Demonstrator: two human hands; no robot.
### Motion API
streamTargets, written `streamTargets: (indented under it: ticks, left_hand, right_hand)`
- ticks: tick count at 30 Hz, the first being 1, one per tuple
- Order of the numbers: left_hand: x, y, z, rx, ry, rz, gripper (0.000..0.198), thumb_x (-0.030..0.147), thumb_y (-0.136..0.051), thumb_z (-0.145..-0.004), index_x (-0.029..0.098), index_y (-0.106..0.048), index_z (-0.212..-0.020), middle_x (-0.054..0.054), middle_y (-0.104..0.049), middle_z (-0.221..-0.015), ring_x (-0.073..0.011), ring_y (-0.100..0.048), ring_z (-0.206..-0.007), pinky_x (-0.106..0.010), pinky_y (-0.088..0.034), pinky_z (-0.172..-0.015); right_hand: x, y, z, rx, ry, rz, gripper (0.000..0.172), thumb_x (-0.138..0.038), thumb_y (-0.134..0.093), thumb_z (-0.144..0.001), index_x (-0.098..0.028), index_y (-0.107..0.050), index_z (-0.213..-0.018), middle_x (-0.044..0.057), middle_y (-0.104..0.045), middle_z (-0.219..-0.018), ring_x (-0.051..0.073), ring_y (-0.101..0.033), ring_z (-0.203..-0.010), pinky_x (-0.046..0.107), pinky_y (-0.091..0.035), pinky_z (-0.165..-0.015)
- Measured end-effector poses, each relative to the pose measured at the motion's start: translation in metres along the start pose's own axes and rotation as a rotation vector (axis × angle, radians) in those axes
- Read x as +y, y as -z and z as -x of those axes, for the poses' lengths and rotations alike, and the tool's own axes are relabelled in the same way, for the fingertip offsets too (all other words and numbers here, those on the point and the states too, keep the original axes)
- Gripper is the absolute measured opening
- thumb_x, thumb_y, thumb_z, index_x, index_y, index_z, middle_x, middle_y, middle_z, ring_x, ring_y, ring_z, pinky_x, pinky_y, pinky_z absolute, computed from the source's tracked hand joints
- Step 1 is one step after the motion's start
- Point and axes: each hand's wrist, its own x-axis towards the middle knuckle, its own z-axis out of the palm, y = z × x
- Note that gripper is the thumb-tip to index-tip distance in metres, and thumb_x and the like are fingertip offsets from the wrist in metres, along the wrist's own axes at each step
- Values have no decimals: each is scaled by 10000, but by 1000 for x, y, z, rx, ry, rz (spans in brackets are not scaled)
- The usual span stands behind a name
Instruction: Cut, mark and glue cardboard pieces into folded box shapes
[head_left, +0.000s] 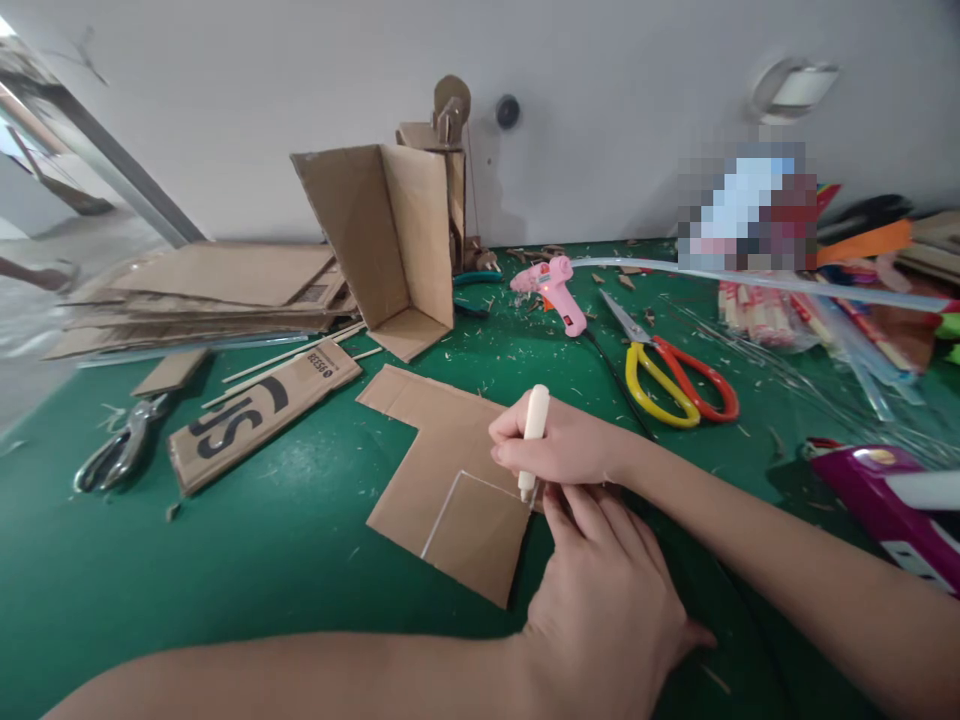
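My right hand (574,440) is closed around an upright white marker (535,425), its tip down on a flat, notched cardboard piece (465,430). White lines mark off a slightly darker rectangle at the near end of this cardboard; whether that is a separate piece laid on top, I cannot tell. My left hand (607,590) lies palm down just below the right one. Its fingers are stretched out, with the fingertips at the cardboard's right edge near the marker tip, partly covered by my right hand.
Behind the work stand a folded cardboard form (390,240) and a pink glue gun (555,290). Scissors (667,375) with red and yellow handles lie to the right, near a purple tool (885,500). Leftward are a printed cardboard strip (262,415), metal pliers (124,445) and stacked cardboard (217,275).
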Motion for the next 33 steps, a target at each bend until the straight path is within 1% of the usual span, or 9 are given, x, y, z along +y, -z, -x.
streamTargets:
  ticks: [6,11,13,17,19,23,27,33]
  left_hand:
    - [-1,1,-1,-9,-14,-16,898,725,-586,-673,-47,-648,-1128,-309,-656,-1071,-449,-616,-1027,-524,-549,-823]
    - [0,0,0,-2,-10,-11,877,721,-583,-682,-30,-655,-1128,-296,-658,-1082,-450,-608,-1043,-533,-543,-832]
    - [0,-1,0,-3,-8,-15,882,726,-582,-679,-28,-654,-1130,-297,-655,-1088,-451,-606,-1045,-538,-540,-833]
    - [1,-1,0,-21,-3,-30,883,734,-578,-674,-18,-657,-1129,-296,-657,-1081,-442,-613,-1037,-537,-541,-828]
    - [1,0,0,-23,-4,-37,883,732,-579,-675,-17,-654,-1135,-297,-656,-1083,-440,-612,-1041,-539,-538,-834]
    - [1,0,0,-12,-7,-44,891,739,-567,-680,-21,-650,-1139,-299,-654,-1088,-435,-612,-1046,-528,-537,-841]
    - [1,-1,1,-1,-3,-39,879,738,-578,-670,-10,-664,-1123,-288,-663,-1076,-432,-622,-1030,-513,-546,-827]
    - [2,-1,1,5,5,-47,869,739,-575,-673,-6,-671,-1111,-282,-671,-1058,-426,-628,-1020,-503,-547,-825]
  right_hand:
    - [1,-2,-1,33,17,12,287,-153,-476,-753,-182,-335,-505,-76,-287,-488,65,-291,-498,228,-210,-439]
    - [1,-2,-2,51,19,27,281,-169,-487,-757,-182,-348,-514,-75,-315,-491,64,-297,-500,221,-217,-435]
    - [0,-2,-2,45,24,37,284,-158,-480,-751,-182,-342,-504,-74,-305,-489,63,-291,-497,225,-210,-435]
    - [-3,-1,-1,10,13,95,323,-108,-471,-715,-177,-279,-466,-77,-251,-469,53,-247,-474,237,-172,-435]
    - [-4,-1,-1,5,3,94,321,-102,-469,-712,-177,-278,-465,-78,-250,-466,53,-244,-473,239,-171,-435]
    - [-2,-1,-1,33,-2,34,294,-148,-474,-749,-182,-329,-496,-75,-301,-481,62,-283,-489,229,-205,-433]
    - [1,-2,-2,52,11,41,286,-198,-493,-790,-181,-373,-531,-73,-371,-490,63,-333,-492,217,-238,-447]
    - [4,-4,-4,98,87,73,270,-281,-516,-839,-174,-450,-600,-52,-502,-563,69,-418,-530,206,-292,-485]
